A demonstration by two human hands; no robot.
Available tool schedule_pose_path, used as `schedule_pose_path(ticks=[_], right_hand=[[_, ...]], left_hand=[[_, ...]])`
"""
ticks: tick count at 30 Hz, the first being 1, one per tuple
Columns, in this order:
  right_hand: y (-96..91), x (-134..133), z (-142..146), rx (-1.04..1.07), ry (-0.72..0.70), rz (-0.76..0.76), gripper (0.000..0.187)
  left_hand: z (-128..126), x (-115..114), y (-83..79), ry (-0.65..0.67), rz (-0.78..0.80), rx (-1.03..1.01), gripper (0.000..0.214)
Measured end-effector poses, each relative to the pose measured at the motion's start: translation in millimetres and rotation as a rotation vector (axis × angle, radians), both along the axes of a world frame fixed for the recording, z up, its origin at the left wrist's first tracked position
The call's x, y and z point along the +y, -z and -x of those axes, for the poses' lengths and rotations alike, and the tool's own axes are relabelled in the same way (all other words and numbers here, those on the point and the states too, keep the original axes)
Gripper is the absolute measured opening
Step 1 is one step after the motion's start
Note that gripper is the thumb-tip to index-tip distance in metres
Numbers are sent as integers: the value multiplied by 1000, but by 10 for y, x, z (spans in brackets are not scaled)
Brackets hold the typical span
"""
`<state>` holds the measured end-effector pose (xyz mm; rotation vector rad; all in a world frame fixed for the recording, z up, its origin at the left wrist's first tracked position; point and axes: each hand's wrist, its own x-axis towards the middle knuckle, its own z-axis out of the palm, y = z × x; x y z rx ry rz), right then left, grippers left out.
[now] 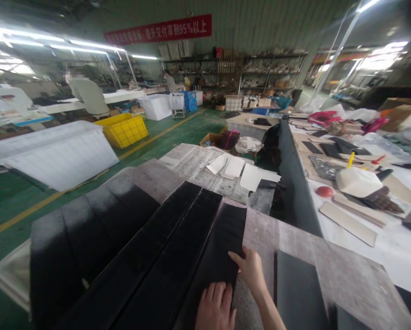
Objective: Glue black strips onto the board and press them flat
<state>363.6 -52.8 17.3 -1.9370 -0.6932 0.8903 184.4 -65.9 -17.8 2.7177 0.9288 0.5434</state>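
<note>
Honestly, that black strip (pixel 224 233) wants a light touch

So I'm standing here watching, and the black strip lies on the near side of the bench (pixel 260 233), just right of two longer black strips (pixel 173 261). The left hand (pixel 216 306) is palm-down on its near part, fingers almost side by side with slim gaps, pressing rather than gripping. The right hand (pixel 251 269) is farther off at the right edge: one fingertip lies on top, the others curl by the rim. Can't tell whether they're clamped on it, since the underside is hidden.

My two cents: keep that left palm flat and even, steer from the edge with the right, and watch the seam on the left so it stays straight. Tugging would probably skew or crease it.
</note>
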Motion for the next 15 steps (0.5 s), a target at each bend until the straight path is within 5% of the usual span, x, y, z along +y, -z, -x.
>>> schedule_pose_path(ticks=[3, 7, 15], right_hand=[[16, -12, -14, 135, -19, 11, 36], [15, -36, 9, 9, -55, 101, 32], [-9, -99, 135, -39, -27, 84, 22]], left_hand=[[-33, -17, 3, -19, -40, -33, 42], [-43, -8, 3, -9, -45, -62, 40], [60, 124, -154, 67, 218, -58, 32]])
